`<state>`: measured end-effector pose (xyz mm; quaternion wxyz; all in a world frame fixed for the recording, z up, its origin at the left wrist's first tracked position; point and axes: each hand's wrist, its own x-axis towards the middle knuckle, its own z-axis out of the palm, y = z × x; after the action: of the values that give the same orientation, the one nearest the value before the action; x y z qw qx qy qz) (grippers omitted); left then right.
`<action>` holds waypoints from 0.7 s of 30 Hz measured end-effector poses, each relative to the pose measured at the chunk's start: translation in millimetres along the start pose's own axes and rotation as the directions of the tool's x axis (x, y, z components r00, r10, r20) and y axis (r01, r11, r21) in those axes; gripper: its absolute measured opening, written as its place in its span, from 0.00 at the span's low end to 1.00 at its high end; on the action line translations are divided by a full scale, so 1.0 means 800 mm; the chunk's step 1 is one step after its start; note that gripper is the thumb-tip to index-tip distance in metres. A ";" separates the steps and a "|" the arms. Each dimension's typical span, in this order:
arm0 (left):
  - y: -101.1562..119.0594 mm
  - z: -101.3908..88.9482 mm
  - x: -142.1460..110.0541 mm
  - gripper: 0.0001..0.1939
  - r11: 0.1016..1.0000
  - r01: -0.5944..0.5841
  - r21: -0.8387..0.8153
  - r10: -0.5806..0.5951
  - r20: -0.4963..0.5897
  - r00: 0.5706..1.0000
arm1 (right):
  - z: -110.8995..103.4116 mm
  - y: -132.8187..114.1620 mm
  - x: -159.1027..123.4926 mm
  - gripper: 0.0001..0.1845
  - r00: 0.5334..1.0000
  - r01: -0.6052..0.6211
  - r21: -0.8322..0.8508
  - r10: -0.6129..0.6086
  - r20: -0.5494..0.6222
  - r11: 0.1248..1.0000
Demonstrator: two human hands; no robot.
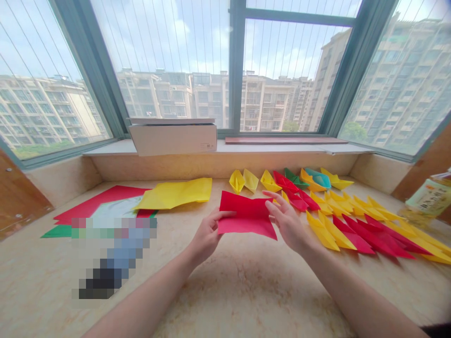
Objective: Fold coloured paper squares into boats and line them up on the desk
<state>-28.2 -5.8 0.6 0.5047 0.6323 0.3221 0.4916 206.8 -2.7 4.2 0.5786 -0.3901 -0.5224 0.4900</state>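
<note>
Red paper (246, 225), creased across its middle with the far part raised, was found above the stone counter (225, 291), between both hands. The left hand (206, 234) held its left edge, thumb over the sheet and fingers below. The right hand (289, 223) stood at the right edge, fingers spread; whether they gripped could not be determined. Folded paper boats (321, 230) lay to the right, yellow paper (176, 195) to the left.
</note>
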 end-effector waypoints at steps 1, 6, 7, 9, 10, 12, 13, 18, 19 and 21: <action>-0.001 -0.001 -0.001 0.19 0.999 0.007 -0.043 -0.007 0.011 1.000 | 0.000 -0.001 0.000 0.24 0.999 0.003 0.000 -0.003 0.035 1.000; -0.006 -0.003 0.001 0.24 0.918 0.053 -0.392 -0.010 0.110 0.994 | -0.004 -0.002 0.005 0.21 0.995 0.020 -0.078 -0.012 0.100 0.997; -0.007 -0.003 0.001 0.26 0.902 0.070 -0.427 -0.026 0.106 0.994 | -0.006 -0.001 0.005 0.21 0.996 0.012 -0.077 -0.005 0.094 0.997; -0.006 -0.003 0.002 0.29 0.891 0.109 -0.441 -0.094 0.056 0.994 | -0.008 0.001 0.006 0.22 0.995 -0.012 -0.039 0.016 0.096 0.999; -0.005 -0.002 0.003 0.29 0.898 0.129 -0.420 -0.132 0.021 0.991 | -0.009 0.002 0.005 0.22 0.994 -0.025 -0.012 0.026 0.106 1.000; -0.002 -0.001 0.003 0.24 0.924 0.171 -0.342 -0.194 -0.033 0.981 | -0.010 0.003 0.005 0.21 0.990 -0.036 0.014 0.034 0.136 0.999; -0.001 -0.001 0.003 0.22 0.933 0.186 -0.308 -0.210 -0.045 0.977 | -0.011 0.004 0.005 0.19 0.989 -0.029 -0.001 0.029 0.144 1.000; 0.002 0.001 0.003 0.18 0.935 0.151 -0.322 -0.185 -0.078 0.980 | -0.014 0.002 0.004 0.08 0.991 0.119 -0.214 -0.103 0.083 0.970; 0.002 0.001 0.003 0.19 0.933 0.127 -0.337 -0.170 -0.100 0.980 | -0.013 0.001 0.003 0.08 0.988 0.146 -0.245 -0.128 0.087 0.958; 0.002 0.000 0.004 0.21 0.929 0.093 -0.359 -0.152 -0.140 0.978 | -0.011 0.000 0.001 0.10 0.980 0.185 -0.289 -0.156 0.121 0.939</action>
<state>-27.5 -3.4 3.1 0.6107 0.4680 0.3091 0.5590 215.3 -1.4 3.2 0.5275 -0.4024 -0.6495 0.3714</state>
